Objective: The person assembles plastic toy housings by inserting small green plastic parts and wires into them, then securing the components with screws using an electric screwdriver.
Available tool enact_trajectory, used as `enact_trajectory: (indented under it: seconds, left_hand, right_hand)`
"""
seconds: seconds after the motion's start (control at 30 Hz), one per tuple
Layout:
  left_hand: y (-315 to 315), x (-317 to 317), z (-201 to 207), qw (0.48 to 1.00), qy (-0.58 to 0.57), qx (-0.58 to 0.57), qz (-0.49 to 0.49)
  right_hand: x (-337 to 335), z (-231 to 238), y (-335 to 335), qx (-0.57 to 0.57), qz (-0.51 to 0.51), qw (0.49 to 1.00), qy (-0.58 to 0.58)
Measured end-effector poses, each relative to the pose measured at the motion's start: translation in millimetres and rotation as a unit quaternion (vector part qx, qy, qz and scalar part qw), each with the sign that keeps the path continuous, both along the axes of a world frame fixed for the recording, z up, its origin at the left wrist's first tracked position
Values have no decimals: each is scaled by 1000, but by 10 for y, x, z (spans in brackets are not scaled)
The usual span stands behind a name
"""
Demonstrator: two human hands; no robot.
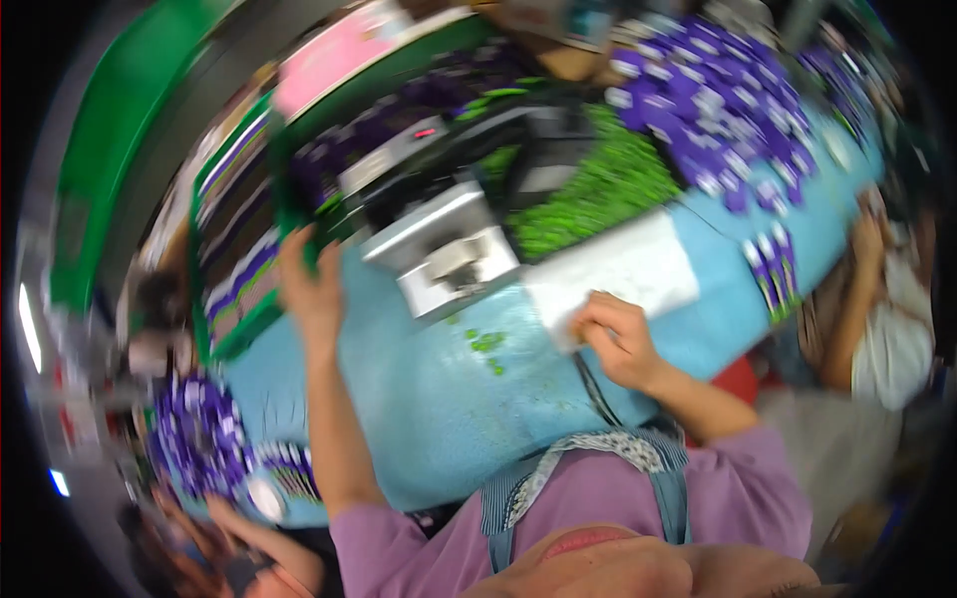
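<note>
My left hand (313, 289) reaches up beside the green crate (289, 214), fingers apart, blurred by motion; I see nothing held in it. On the right, my right hand (620, 344) is closed with curled fingers at the near edge of a white sheet (638, 279). Whatever those fingers hold, if anything, is hidden. Between the hands stands a small bench machine (439, 164) with a red-lit display and a silver metal base (461, 269). Next to it is a heap of small green pieces (598, 189). A few loose green pieces (486, 342) lie before the base.
A big heap of purple-and-white pieces (713, 110) covers the far right of the blue table (419, 419). Green crates of purple items line the far left. Several purple pieces (773, 269) lie in a row at right. Other people sit at both ends.
</note>
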State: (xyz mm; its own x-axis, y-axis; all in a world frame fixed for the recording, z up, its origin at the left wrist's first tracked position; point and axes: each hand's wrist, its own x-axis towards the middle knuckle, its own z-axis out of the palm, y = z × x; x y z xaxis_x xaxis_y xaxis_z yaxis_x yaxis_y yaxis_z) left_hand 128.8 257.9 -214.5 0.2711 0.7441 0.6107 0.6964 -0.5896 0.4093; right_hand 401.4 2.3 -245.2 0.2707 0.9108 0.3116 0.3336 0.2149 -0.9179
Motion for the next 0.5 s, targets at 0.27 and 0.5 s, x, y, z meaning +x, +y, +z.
enact_trajectory:
  seconds: [0.27,0.5]
  left_hand:
    - [-1502,30,1777,857,-205,368,-298]
    - [-1862,-309,1347,854,-258,382,-240]
  right_hand:
    - [418,137,-484,62,-195,969,-136]
    - [1656,-38,-1289,-280,-449,757,-385]
